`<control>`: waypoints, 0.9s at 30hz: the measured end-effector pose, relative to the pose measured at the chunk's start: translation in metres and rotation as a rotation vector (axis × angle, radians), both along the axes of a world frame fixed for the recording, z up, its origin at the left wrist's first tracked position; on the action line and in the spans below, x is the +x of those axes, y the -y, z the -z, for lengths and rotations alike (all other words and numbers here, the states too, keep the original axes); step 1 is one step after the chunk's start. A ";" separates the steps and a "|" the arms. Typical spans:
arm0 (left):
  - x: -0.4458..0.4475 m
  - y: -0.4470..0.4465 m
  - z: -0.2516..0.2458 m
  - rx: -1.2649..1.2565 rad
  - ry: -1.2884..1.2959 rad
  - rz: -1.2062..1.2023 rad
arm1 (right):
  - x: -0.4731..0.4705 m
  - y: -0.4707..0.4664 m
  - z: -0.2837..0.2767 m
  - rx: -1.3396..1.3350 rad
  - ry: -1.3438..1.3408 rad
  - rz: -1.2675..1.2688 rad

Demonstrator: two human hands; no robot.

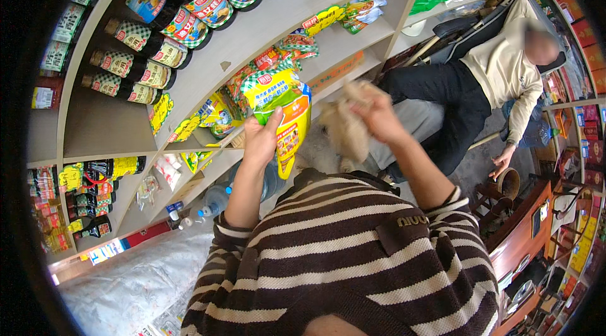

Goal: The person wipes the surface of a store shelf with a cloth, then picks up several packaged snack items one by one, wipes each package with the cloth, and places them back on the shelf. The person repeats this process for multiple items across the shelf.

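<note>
My left hand grips a yellow and green plastic seasoning pouch by its side, thumb across the printed front. The pouch is held up before the shelf and bears writing. In my right hand is a beige cloth, bunched at the top and hanging down. Cloth and hand are blurred, and a gap separates them from the pouch. Behind the pouch, more seasoning packets lie on the middle shelf.
Dark sauce bottles stand on the wooden shelf unit. Water jugs are on the floor below it. At right a person reclines in a chair, one hand over a round bin. A wooden table stands nearer.
</note>
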State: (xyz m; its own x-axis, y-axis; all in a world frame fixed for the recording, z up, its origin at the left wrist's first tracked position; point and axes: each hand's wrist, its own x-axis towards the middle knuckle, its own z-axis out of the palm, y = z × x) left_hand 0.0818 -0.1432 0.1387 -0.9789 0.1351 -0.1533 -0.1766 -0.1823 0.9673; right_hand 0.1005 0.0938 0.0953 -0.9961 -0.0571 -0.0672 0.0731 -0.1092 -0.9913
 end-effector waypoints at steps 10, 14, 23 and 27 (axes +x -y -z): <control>0.015 -0.046 0.040 -0.737 -0.459 0.358 | 0.011 0.046 0.034 0.100 -0.072 -0.165; 0.009 -0.030 0.064 -0.582 -0.112 0.436 | 0.014 0.042 0.063 -0.231 0.261 -0.167; -0.010 0.000 0.102 -0.173 0.183 0.198 | 0.004 0.032 0.091 -0.630 0.573 -0.070; -0.013 0.008 0.105 -0.280 0.309 0.213 | -0.002 0.012 0.082 -0.854 0.536 -0.138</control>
State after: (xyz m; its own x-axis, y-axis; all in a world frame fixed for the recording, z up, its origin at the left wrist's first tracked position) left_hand 0.0693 -0.1515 0.0335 -0.8368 0.2395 -0.4923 -0.4690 0.1501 0.8703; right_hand 0.0987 0.0816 0.0137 -0.8281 -0.4072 -0.3854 0.5502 -0.7220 -0.4194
